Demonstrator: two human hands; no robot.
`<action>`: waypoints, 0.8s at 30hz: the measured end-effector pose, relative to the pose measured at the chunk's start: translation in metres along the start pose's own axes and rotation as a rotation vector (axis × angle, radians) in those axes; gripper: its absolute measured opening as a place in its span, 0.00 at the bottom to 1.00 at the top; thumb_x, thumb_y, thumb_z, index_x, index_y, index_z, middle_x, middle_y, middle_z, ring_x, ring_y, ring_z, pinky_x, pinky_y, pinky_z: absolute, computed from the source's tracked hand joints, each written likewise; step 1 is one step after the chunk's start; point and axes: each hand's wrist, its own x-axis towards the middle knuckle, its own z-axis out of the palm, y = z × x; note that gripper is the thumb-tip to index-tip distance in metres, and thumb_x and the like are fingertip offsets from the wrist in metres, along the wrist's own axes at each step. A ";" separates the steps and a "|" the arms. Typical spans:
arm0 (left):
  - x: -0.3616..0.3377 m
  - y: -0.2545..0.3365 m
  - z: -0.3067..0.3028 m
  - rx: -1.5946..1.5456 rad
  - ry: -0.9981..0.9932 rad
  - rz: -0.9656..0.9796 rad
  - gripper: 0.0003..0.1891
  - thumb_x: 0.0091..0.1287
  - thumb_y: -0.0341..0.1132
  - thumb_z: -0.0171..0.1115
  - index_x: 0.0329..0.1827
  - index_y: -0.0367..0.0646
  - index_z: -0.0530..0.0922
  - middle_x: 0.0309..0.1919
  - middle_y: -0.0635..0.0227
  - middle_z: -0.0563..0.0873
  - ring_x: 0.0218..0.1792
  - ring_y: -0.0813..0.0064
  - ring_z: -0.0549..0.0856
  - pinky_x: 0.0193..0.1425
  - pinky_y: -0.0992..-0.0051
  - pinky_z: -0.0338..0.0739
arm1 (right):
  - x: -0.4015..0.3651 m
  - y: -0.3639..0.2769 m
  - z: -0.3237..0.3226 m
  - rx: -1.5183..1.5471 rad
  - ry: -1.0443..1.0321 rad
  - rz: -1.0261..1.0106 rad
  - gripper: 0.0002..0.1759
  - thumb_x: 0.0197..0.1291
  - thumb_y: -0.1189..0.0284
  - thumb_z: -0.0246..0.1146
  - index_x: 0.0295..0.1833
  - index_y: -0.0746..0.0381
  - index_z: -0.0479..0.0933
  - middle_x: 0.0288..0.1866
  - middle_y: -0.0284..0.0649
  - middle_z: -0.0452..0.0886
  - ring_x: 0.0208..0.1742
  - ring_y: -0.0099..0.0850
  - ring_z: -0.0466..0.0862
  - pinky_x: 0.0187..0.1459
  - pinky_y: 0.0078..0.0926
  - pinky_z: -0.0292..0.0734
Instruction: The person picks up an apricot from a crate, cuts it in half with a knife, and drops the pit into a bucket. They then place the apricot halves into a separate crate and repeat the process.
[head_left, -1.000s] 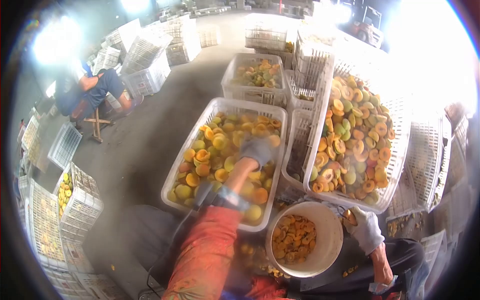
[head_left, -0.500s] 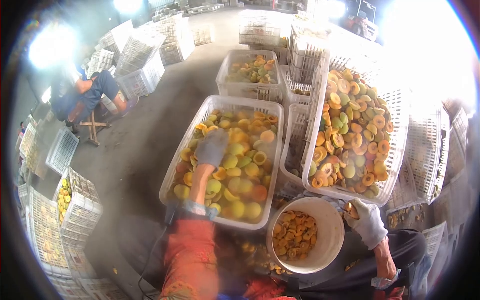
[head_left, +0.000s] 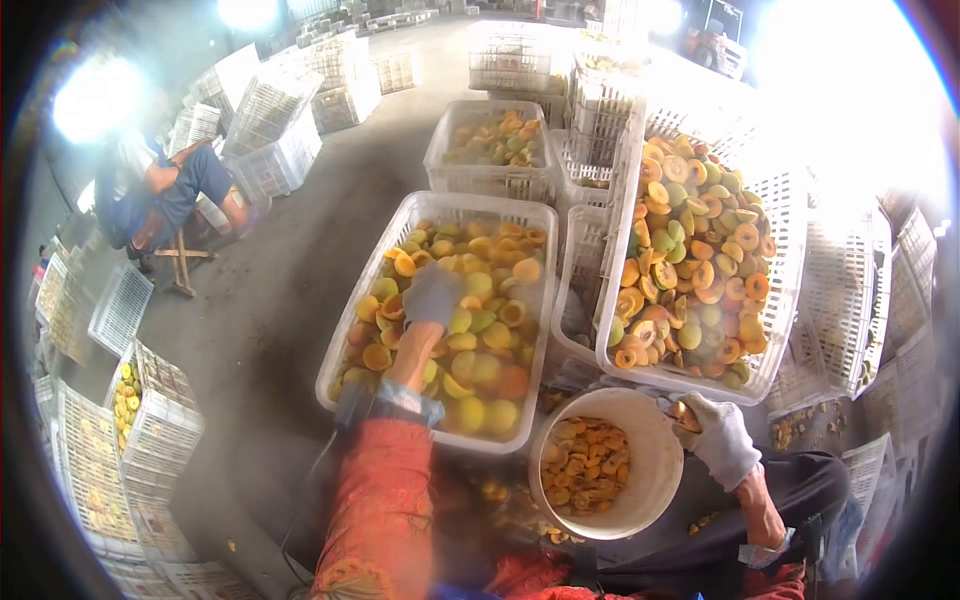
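Observation:
My left hand (head_left: 433,298), in a grey glove, reaches down onto the fruit in the near white crate (head_left: 330,350). Its fingers are blurred and partly hidden among yellow-green and orange halved fruit (head_left: 480,370), which look like apricots or plums. My right hand (head_left: 722,440), in a pale glove, is closed beside the rim of a white bucket (head_left: 657,470). Between its fingers shows a small orange-brown object (head_left: 685,415), whose kind I cannot make out. Inside the bucket lie many small brown-orange pieces (head_left: 585,465), perhaps pits.
At the right, a tilted crate (head_left: 785,330) is heaped with cut fruit. Another fruit crate (head_left: 490,180) stands behind the near one. Stacked crates (head_left: 160,420) are on the left, near a seated person (head_left: 175,190). Pieces of fruit litter the floor by the bucket.
My left hand has shifted slightly right and down over the fruit. The right hand stays by the bucket rim, still gripping the small object. The whole view has shifted a little.

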 end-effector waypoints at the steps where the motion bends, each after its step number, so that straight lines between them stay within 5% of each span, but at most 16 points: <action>1: 0.006 0.006 -0.002 0.010 -0.037 -0.077 0.17 0.62 0.51 0.57 0.34 0.46 0.81 0.41 0.57 0.84 0.42 0.58 0.83 0.44 0.58 0.77 | -0.001 -0.001 0.000 -0.006 0.004 -0.002 0.16 0.48 0.75 0.69 0.45 0.61 0.78 0.31 0.49 0.81 0.33 0.48 0.82 0.36 0.36 0.76; 2: 0.013 0.006 -0.008 0.006 -0.023 -0.075 0.17 0.62 0.51 0.57 0.34 0.46 0.81 0.41 0.57 0.84 0.42 0.58 0.83 0.44 0.58 0.77 | 0.000 -0.001 0.001 -0.085 -0.003 -0.051 0.16 0.48 0.75 0.68 0.45 0.61 0.78 0.31 0.49 0.81 0.34 0.48 0.82 0.36 0.36 0.76; 4: 0.020 0.027 -0.055 -0.059 -0.387 -0.079 0.18 0.62 0.53 0.57 0.37 0.47 0.82 0.42 0.56 0.84 0.41 0.56 0.83 0.44 0.57 0.77 | -0.005 0.004 0.001 -0.137 0.031 -0.088 0.18 0.48 0.74 0.68 0.47 0.61 0.78 0.32 0.49 0.81 0.35 0.48 0.82 0.37 0.35 0.77; 5: 0.021 0.027 -0.054 -0.055 -0.387 -0.072 0.18 0.62 0.53 0.57 0.37 0.47 0.82 0.42 0.56 0.84 0.41 0.56 0.83 0.44 0.57 0.77 | -0.007 0.005 -0.001 -0.132 0.036 -0.086 0.18 0.48 0.74 0.68 0.47 0.61 0.78 0.32 0.49 0.81 0.35 0.48 0.82 0.37 0.35 0.77; 8: 0.013 0.027 -0.035 -0.254 -0.145 -0.080 0.19 0.61 0.52 0.58 0.40 0.46 0.83 0.38 0.55 0.84 0.40 0.54 0.83 0.43 0.58 0.77 | -0.010 0.006 -0.004 -0.087 0.074 -0.005 0.16 0.48 0.74 0.69 0.45 0.62 0.78 0.31 0.50 0.81 0.34 0.48 0.82 0.36 0.35 0.76; 13: -0.005 0.061 -0.008 0.136 0.062 0.149 0.13 0.63 0.44 0.57 0.37 0.46 0.85 0.35 0.57 0.86 0.38 0.57 0.84 0.39 0.61 0.78 | -0.002 0.010 -0.001 -0.154 0.061 -0.053 0.14 0.48 0.74 0.69 0.41 0.63 0.78 0.30 0.49 0.80 0.32 0.49 0.82 0.35 0.36 0.75; 15: -0.007 0.059 0.015 -0.077 0.008 0.027 0.12 0.64 0.41 0.55 0.38 0.47 0.85 0.39 0.58 0.86 0.41 0.59 0.85 0.42 0.63 0.79 | 0.001 0.001 0.005 -0.164 0.055 -0.096 0.13 0.48 0.73 0.69 0.40 0.63 0.78 0.29 0.49 0.80 0.32 0.49 0.81 0.34 0.37 0.75; 19: 0.001 0.067 -0.016 0.023 -0.254 -0.055 0.12 0.65 0.39 0.55 0.42 0.46 0.84 0.44 0.57 0.86 0.44 0.61 0.85 0.45 0.65 0.79 | 0.002 -0.010 0.011 -0.103 0.064 -0.038 0.13 0.46 0.74 0.69 0.40 0.63 0.78 0.28 0.50 0.79 0.30 0.49 0.81 0.34 0.37 0.75; 22: 0.002 0.056 -0.033 -0.068 -0.259 0.082 0.13 0.65 0.39 0.54 0.44 0.46 0.85 0.45 0.59 0.86 0.46 0.62 0.85 0.49 0.67 0.79 | -0.001 0.000 0.015 -0.174 0.144 -0.171 0.11 0.46 0.75 0.67 0.38 0.63 0.77 0.25 0.49 0.78 0.27 0.46 0.79 0.32 0.35 0.74; 24: 0.005 0.010 -0.033 -0.242 0.131 0.405 0.15 0.67 0.41 0.53 0.47 0.46 0.84 0.46 0.62 0.86 0.47 0.62 0.85 0.51 0.69 0.78 | -0.002 -0.013 0.008 -0.094 0.157 -0.134 0.11 0.46 0.76 0.67 0.38 0.64 0.77 0.25 0.48 0.77 0.26 0.44 0.79 0.32 0.34 0.74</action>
